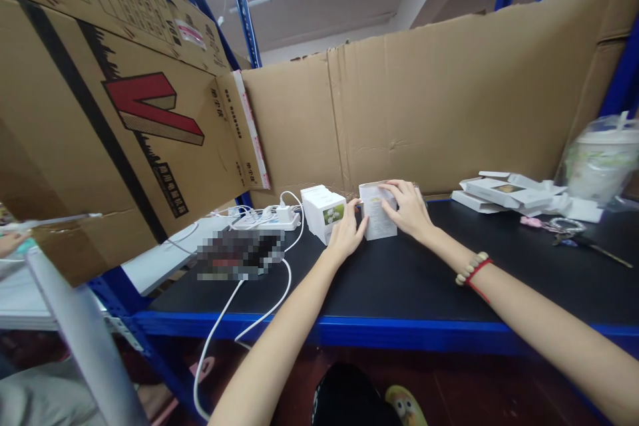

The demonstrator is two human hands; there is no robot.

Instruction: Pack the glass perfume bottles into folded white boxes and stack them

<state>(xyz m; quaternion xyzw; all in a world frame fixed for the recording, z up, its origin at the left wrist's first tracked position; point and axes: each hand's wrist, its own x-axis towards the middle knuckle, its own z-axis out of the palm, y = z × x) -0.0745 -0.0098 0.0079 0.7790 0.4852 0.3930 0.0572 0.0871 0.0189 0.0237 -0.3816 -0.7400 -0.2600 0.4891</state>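
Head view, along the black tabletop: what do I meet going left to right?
White plastic power strip, white cardboard box with a green picture, left hand, upright white text-printed item, right hand, pile of flat white cartons, white-lidded plastic cup.

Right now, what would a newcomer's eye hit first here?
The red V on the big carton, far left. Next, mid-frame above the black desk, the right hand on a printed white piece, with the left hand beside it, near white boxes. Far right, a lidded cup.

Illegibly tiny print (378, 216) on the held white piece (382, 225), a pixelated item (239, 253), lidded cup (600, 170) partly out of frame.
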